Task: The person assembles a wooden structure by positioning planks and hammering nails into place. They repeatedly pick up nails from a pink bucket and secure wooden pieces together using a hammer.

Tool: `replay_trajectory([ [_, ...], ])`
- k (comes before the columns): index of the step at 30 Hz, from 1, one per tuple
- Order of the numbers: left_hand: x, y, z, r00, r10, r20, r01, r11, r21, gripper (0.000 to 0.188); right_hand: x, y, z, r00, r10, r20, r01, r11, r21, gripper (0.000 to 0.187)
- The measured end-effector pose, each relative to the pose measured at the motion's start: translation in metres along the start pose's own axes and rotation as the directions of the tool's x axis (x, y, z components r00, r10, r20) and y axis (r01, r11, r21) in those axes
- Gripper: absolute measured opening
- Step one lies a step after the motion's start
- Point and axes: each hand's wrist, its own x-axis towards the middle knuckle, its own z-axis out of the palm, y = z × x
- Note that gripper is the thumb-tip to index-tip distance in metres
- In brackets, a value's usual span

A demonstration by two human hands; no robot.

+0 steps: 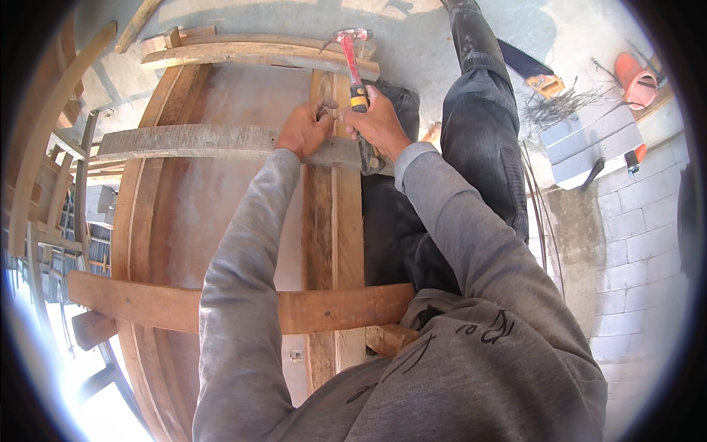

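My right hand [377, 121] is closed around the black-and-yellow grip of a claw hammer [350, 62], whose red, worn head points away from me. Close beside it, my left hand [305, 127] is closed, its fingertips pinching something small and dark that I cannot make out. The two hands almost meet above a grey, weathered crosspiece [199, 141]. That crosspiece lies over long timber boards [319, 236] of a wooden frame. Nearer my body, a brown wooden crosspiece [339, 308] spans the same boards, partly hidden by my left forearm.
Beyond my dark-trousered leg [479, 125] lie a handsaw [546, 85], a tangle of thin wire [556, 109], grey panels [589, 144] and an orange bucket [635, 79]. A pale block wall [633, 272] stands at right. Lumber [51, 169] is stacked at left.
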Motion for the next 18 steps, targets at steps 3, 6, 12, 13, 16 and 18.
replay_trajectory([
  [3,0.003,0.0,-0.001,0.999,-0.047,0.016,0.05,0.97,-0.237,0.029,0.003,0.003,-0.001,1.0,-0.004,-0.007,0.004,1.0,0.024,0.04],
  [6,0.004,0.0,-0.007,0.997,-0.075,0.005,0.069,0.887,-0.457,0.027,0.005,0.009,-0.002,0.998,0.023,-0.053,-0.013,0.983,0.181,0.039],
  [12,0.003,0.001,-0.009,0.992,-0.124,-0.024,0.095,0.853,-0.514,0.023,0.007,0.027,-0.003,0.983,0.139,-0.119,-0.091,0.936,0.34,0.032],
  [13,0.004,0.0,-0.009,0.993,-0.12,-0.02,0.091,0.84,-0.535,0.022,0.007,0.028,-0.002,0.982,0.147,-0.115,-0.097,0.928,0.359,0.031],
  [16,0.009,0.0,-0.011,0.995,-0.091,-0.037,0.055,0.827,-0.559,0.019,0.007,0.026,0.004,0.985,0.145,-0.09,-0.099,0.917,0.386,0.032],
  [18,0.009,0.005,-0.01,0.994,-0.109,-0.021,0.083,0.86,-0.503,0.015,0.005,0.025,0.002,0.988,0.129,-0.082,-0.096,0.943,0.32,0.033],
])
